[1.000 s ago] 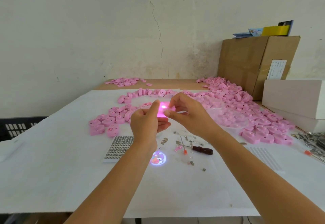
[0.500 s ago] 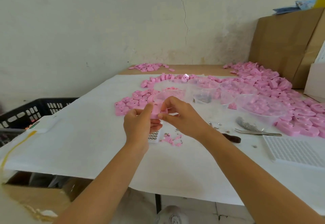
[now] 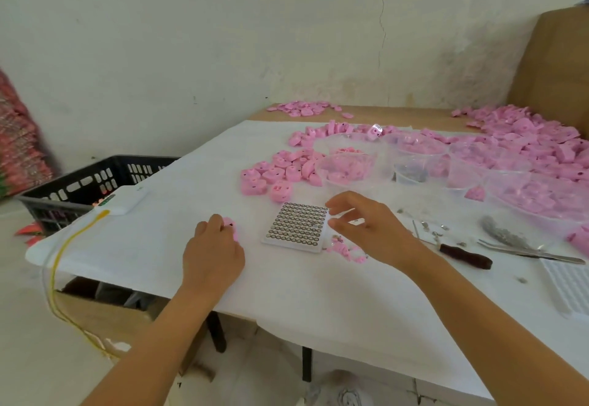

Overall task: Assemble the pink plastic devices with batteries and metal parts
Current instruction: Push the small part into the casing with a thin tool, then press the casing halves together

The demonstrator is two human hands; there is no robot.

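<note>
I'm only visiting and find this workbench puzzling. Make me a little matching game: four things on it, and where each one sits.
Things:
1. battery tray
2. screwdriver
3. black crate
4. pink device

Places:
A. off the table's left edge
B. at the left hand's fingertips
C. between the two hands
D. right of the right hand

Pairs: 1-C, 2-D, 3-A, 4-B

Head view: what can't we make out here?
- Pink device under the left hand: mostly hidden by the fingers.
- Right hand over the battery tray: pinch contents too small to tell.
- White grid tray: cut off by the right edge.
- Red-patterned object, left edge: blurred.
</note>
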